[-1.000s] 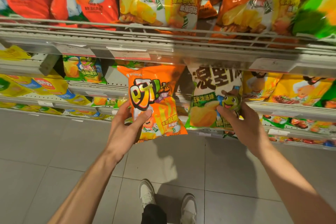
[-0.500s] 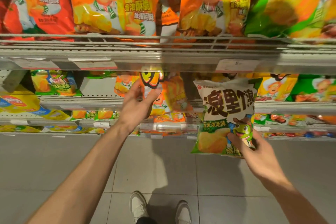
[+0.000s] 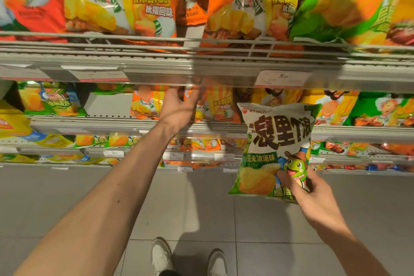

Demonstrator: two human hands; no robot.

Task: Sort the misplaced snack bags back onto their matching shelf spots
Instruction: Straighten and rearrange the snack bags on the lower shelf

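My left hand reaches under the upper shelf rail and holds the top of an orange snack bag, which stands on the second shelf beside another orange bag of the same print. My right hand grips the lower right corner of a white and green corn-soup snack bag. That bag hangs upright in front of the shelves, lower and to the right of the orange one.
The upper shelf carries large orange bags and a green bag, with a price tag on its edge. Yellow and green bags fill the second shelf's right side. Smaller packs line the lower shelves. My shoes stand on grey tiles.
My left hand lifted the orange bag up and pushed it onto the second shelf. My right hand pulled the white and green bag down and away from the shelf.
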